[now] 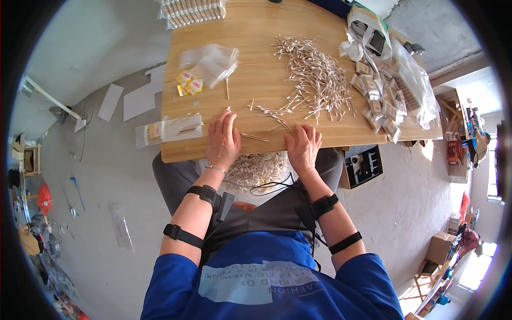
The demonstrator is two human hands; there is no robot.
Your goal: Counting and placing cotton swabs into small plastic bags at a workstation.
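My left hand [224, 141] rests at the table's near edge, fingers close together and bent. The white tip of a cotton swab pokes out past its fingertips; the rest of that swab is hidden. Just right of the thumb, a few cotton swabs [254, 137] lie on the wood. My right hand [305, 146] is at the edge too, thumb and fingers apart, its index finger near loose swabs [282, 125]. Farther off spreads a large heap of cotton swabs [319, 77]. At the left, a clear bag [181, 127] with some swabs inside lies flat.
Clear empty bags [217, 63] and yellow cards [190, 82] are on the left of the wooden table [256, 24]. Small packed boxes [376, 98] and plastic bags [408, 80] crowd the right. More swabs [261, 169] fill a container between my legs.
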